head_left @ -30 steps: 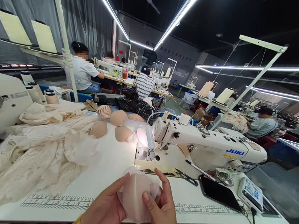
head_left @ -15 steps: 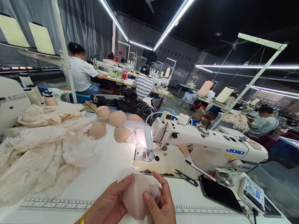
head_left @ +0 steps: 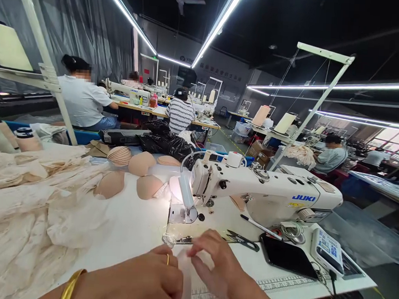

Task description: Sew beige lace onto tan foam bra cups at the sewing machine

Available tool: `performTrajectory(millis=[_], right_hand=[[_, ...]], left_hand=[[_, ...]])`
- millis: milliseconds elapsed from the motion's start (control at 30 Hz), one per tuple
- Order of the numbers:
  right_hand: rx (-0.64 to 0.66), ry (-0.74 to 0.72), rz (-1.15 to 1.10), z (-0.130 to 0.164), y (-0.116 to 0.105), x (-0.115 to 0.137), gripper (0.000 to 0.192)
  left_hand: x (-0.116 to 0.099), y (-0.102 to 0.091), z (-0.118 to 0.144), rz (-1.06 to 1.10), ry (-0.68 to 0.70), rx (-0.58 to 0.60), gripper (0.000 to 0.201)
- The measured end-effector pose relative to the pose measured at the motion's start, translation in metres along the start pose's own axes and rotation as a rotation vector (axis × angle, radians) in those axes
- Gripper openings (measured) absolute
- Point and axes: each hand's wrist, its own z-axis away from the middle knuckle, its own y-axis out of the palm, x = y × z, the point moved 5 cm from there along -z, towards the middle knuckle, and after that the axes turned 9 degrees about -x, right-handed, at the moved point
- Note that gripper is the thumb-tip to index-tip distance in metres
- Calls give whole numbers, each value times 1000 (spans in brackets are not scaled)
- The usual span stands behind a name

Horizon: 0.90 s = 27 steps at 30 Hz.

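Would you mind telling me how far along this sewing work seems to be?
Nothing looks finished. In hand: the left hand and right hand hold a pale piece before the sewing machine. Left: loose cups and the lace fabric lying to the left.

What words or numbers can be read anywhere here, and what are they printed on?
"JUKI": blue letters on the white sewing machine.
Ruler numbers along the table edge: too small to read.
Control box screen: too blurred to read.
Sign on the far wall: too blurred to read.
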Motion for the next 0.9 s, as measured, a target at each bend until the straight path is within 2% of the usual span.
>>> performTrajectory(millis=[33, 67, 100, 167, 233, 333, 533, 900], right_hand=[[99, -123, 79, -13, 1, -2, 17], [228, -310, 240, -22, 6, -3, 16], [323, -476, 397, -29, 11, -7, 19], [393, -643, 602, -38, 18, -20, 21], [375, -636, 630, -42, 19, -31, 20], [343, -565, 547, -40, 14, -39, 26], [291, -484, 487, -42, 5, -36, 30], [263, -427, 522, -43, 7, -52, 33]], left_hand=[[9, -1, -6, -193, 90, 12, 29], [22, -1, -12, -331, 139, 2, 29], [36, -2, -19, -404, 162, 3, 27], [62, -2, -31, -422, 167, 21, 23], [81, -4, -38, -389, 147, 40, 20], [92, -6, -41, -373, 87, 71, 17], [95, -2, -39, -409, 24, 19, 17], [95, -9, -42, -358, 2, -99, 18]])
